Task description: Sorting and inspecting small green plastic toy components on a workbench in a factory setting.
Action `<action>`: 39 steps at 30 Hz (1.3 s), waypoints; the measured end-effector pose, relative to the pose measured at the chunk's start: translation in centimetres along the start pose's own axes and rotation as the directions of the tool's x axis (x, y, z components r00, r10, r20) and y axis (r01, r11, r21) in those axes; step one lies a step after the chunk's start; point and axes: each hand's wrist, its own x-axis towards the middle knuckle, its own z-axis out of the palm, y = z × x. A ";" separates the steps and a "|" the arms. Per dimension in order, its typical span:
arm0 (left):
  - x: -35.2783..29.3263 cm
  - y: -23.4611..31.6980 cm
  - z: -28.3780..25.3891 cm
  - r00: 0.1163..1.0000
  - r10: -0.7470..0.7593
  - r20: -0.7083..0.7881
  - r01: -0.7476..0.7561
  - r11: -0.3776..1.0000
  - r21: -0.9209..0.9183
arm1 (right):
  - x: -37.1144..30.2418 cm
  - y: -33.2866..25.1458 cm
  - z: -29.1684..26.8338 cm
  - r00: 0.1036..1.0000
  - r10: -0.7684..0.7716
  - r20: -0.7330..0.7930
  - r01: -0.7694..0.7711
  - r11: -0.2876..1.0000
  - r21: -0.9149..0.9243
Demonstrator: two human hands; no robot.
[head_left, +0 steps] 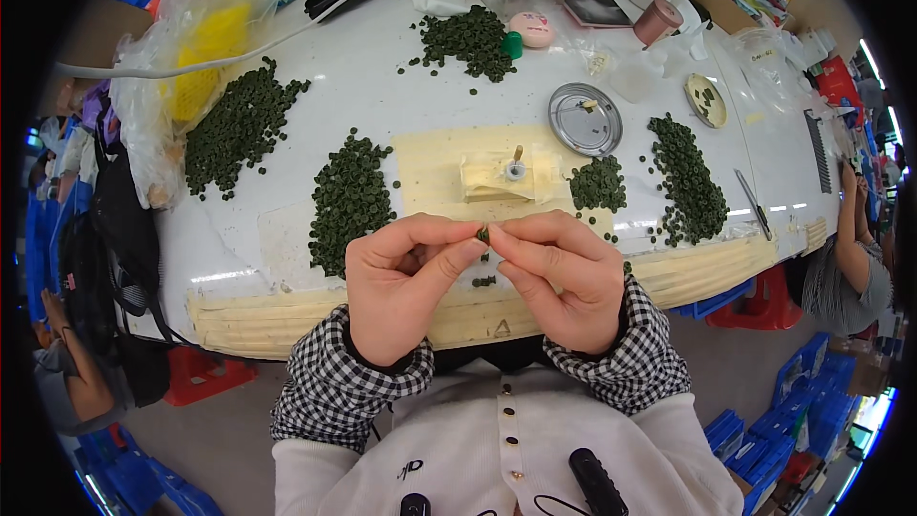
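Between the fingertips of my left hand [396, 282] and my right hand [568, 277] is a small dark green piece [483, 234], pinched from both sides just above the near part of the table. Both hands are closed on it. Beyond them stands a taped, cream-coloured block [487, 180] with a small upright pin [517, 155] in a metal fitting. A heap of small round dark green parts [351, 201] lies left of my hands, and a smaller heap [598, 183] sits right of the block. One short stack of such parts [484, 282] rests below my fingertips.
Further green heaps lie at the far left [239, 124], the back [468, 43] and the right [688, 182]. Right of the block are a round metal lid [586, 119] and tweezers [753, 203]. A white cable [220, 65] crosses the back left. People sit at both sides.
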 end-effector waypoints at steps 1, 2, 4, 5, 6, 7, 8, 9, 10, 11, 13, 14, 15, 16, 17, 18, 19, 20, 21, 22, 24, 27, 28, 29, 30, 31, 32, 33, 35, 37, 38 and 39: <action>0.0 0.0 0.0 1.000 -0.014 0.001 0.014 1.000 -0.012 | 0.0 0.1 0.0 1.000 -0.011 0.002 0.011 1.000 -0.009; 0.1 0.0 0.0 1.000 0.001 0.002 -0.001 1.000 -0.003 | -0.1 0.1 0.1 1.000 -0.026 -0.002 0.026 0.999 -0.021; 0.1 0.2 0.1 1.000 0.031 0.004 -0.031 0.999 0.015 | -0.2 0.3 0.2 0.998 -0.056 -0.010 0.056 0.997 -0.045; 0.1 0.2 0.0 0.997 0.072 0.020 -0.072 0.996 0.044 | -0.2 0.3 0.2 0.998 -0.057 -0.007 0.057 0.998 -0.042; 0.1 0.2 -0.2 0.993 0.112 0.036 -0.114 0.991 0.072 | -0.3 0.3 0.2 0.998 -0.058 -0.003 0.058 0.998 -0.039; 0.1 0.2 -0.3 0.987 0.151 0.054 -0.156 0.983 0.099 | -0.3 0.3 0.2 0.998 -0.059 0.001 0.059 0.998 -0.036; 0.2 0.2 -0.3 0.985 0.163 0.059 -0.170 0.978 0.119 | -0.3 0.3 0.2 0.998 -0.062 0.003 0.062 0.997 -0.039; 0.2 0.2 -0.4 0.982 0.176 0.064 -0.183 0.973 0.139 | -0.3 0.3 0.1 0.998 -0.065 0.005 0.065 0.997 -0.043; 0.2 0.2 -0.4 0.980 0.188 0.069 -0.197 0.968 0.158 | -0.2 0.3 0.1 0.998 -0.068 0.007 0.069 0.997 -0.047; 0.2 0.3 -0.4 0.985 0.166 0.052 -0.171 0.974 0.146 | -0.1 0.2 0.1 0.998 -0.057 -0.001 0.057 0.997 -0.050; 0.0 0.2 -0.3 0.993 0.120 0.018 -0.121 0.985 0.120 | 0.0 -0.2 0.1 0.999 -0.035 -0.016 0.034 0.998 -0.058; 0.0 0.2 -0.2 0.992 0.124 0.013 -0.124 0.986 0.109 | 0.1 -0.2 0.1 0.999 -0.030 -0.012 0.029 0.998 -0.055; 0.0 0.1 -0.2 0.992 0.128 0.007 -0.128 0.987 0.098 | 0.1 -0.3 0.1 1.000 -0.025 -0.008 0.025 0.998 -0.052; 0.0 0.1 -0.1 0.991 0.132 0.001 -0.132 0.987 0.088 | 0.1 -0.3 0.0 1.000 -0.021 -0.004 0.021 0.999 -0.049; 0.0 0.1 -0.1 0.991 0.131 -0.001 -0.131 0.988 0.081 | 0.1 -0.4 0.0 1.000 -0.015 -0.001 0.015 0.998 -0.057; 0.1 0.1 0.0 0.991 0.130 -0.002 -0.130 0.989 0.075 | 0.0 -0.5 -0.1 1.000 -0.008 0.001 0.009 0.998 -0.065; 0.1 0.1 0.0 0.992 0.129 -0.002 -0.128 0.989 0.069 | 0.0 -0.6 -0.2 1.000 -0.002 0.003 0.002 0.997 -0.072; 0.1 0.1 -0.1 0.993 0.121 -0.008 -0.120 0.990 0.071 | 0.0 -0.7 -0.4 1.000 0.009 -0.007 -0.009 0.997 -0.083; 0.0 0.0 -0.1 0.994 0.113 -0.013 -0.112 0.991 0.073 | 0.2 -0.9 -0.7 1.000 0.020 -0.017 -0.022 0.995 -0.093; 0.0 0.0 -0.2 0.994 0.104 -0.018 -0.103 0.992 0.076 | 0.4 -1.2 -1.1 0.999 0.031 -0.027 -0.034 0.994 -0.103; 0.0 0.0 -0.3 0.996 0.093 -0.007 -0.092 0.992 0.085 | 1.0 -1.4 -2.2 0.996 0.047 -0.081 -0.061 0.983 -0.173; 0.0 0.0 -0.2 0.997 0.073 -0.006 -0.072 0.993 0.092 | 2.8 -1.3 -3.6 0.991 0.069 -0.119 -0.102 0.946 -0.308; 0.0 0.0 -0.2 0.998 0.066 -0.009 -0.065 0.994 0.092 | 3.4 -0.9 -3.8 0.995 0.039 -0.096 -0.072 0.928 -0.365; 0.0 0.1 -0.2 0.999 0.043 -0.004 -0.042 0.995 0.091 | 4.1 -0.3 -4.0 0.997 0.010 -0.072 -0.040 0.907 -0.419; 0.0 0.3 -0.2 1.000 0.020 0.000 -0.020 0.996 0.090 | 4.6 0.2 -4.1 0.999 -0.017 -0.047 -0.007 0.882 -0.470; 0.0 0.4 -0.2 1.000 -0.002 0.005 0.002 0.996 0.088 | 5.0 0.8 -3.8 0.998 0.007 -0.067 -0.036 0.895 -0.445; 0.0 0.4 -0.2 1.000 -0.007 -0.001 0.008 0.996 0.084 | 5.3 1.2 -3.5 0.999 0.018 -0.042 -0.035 0.895 -0.445; 0.0 0.4 -0.2 1.000 -0.012 -0.007 0.013 0.997 0.079 | 5.6 1.6 -3.3 0.999 0.029 -0.018 -0.034 0.894 -0.446; 0.0 0.3 -0.2 1.000 -0.018 -0.012 0.019 0.997 0.069 | 5.8 2.1 -3.0 0.998 0.052 0.017 -0.040 0.903 -0.427; 0.1 0.1 -0.2 1.000 -0.019 -0.011 0.019 0.998 0.058 | 5.7 2.6 -2.8 0.996 0.076 0.038 -0.055 0.921 -0.386; 0.1 0.1 -0.1 1.000 -0.007 -0.016 0.007 0.999 0.036 | 5.7 2.6 -2.8 0.997 0.066 0.040 -0.046 0.922 -0.384; 0.1 0.0 0.1 1.000 0.005 -0.022 -0.005 1.000 0.013 | 5.7 2.6 -2.9 0.998 0.056 0.041 -0.036 0.923 -0.383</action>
